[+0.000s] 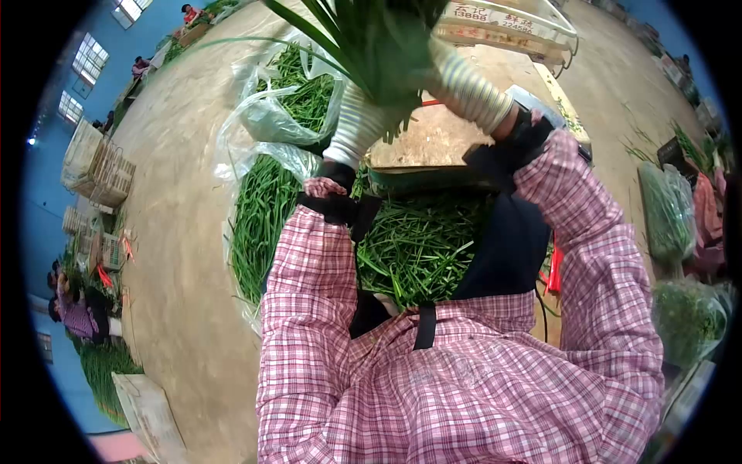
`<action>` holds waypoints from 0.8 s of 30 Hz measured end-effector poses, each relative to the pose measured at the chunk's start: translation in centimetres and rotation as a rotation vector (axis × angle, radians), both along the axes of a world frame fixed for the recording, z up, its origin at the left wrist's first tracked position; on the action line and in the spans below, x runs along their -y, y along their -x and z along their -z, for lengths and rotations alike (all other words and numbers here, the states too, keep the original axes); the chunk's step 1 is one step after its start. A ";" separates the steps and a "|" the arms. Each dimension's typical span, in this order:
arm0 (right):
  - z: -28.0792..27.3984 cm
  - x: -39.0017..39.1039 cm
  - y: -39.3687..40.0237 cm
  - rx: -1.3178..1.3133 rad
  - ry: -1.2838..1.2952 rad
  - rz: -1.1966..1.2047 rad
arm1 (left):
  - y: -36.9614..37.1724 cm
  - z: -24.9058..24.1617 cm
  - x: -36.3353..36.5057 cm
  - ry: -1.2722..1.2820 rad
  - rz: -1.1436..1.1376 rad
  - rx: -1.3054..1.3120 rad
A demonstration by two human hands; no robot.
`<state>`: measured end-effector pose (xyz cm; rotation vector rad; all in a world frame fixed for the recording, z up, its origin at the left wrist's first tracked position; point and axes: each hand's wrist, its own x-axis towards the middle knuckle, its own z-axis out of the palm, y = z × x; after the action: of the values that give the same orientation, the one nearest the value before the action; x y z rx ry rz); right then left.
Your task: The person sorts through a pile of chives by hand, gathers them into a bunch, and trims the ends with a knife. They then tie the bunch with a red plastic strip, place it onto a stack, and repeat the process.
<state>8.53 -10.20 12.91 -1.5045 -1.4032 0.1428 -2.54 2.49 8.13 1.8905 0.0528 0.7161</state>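
A large bunch of long green stalks is raised at the top middle, blurred at its lower end. My left hand, in a striped glove, is at the bunch's left side. At its right side is my right hand, gloved alike. Both hands hold the bunch, and the leaves hide most of the fingers. Under it lies a wooden board. Loose cut greens lie in front of my body. More stalks fill a clear plastic bag on the left.
A crate with printed characters stands beyond the board. Stacked crates are on the far left, near a person in purple. Bagged greens lie at the right. Other people are at the upper left.
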 end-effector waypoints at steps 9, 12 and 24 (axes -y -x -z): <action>7.8 -2.1 -3.1 0.262 0.343 -0.102 | -2.6 8.7 -0.8 1.022 0.265 0.295; 5.3 -4.1 -0.1 -0.002 0.250 -0.039 | -2.7 10.3 -2.3 0.439 0.040 0.252; 5.7 3.1 2.6 0.041 0.621 0.102 | 2.1 11.3 1.6 1.223 0.214 0.309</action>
<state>5.97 -13.30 7.18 -2.0885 -1.3766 0.5243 -4.66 0.88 -3.12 0.6009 0.0689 0.5970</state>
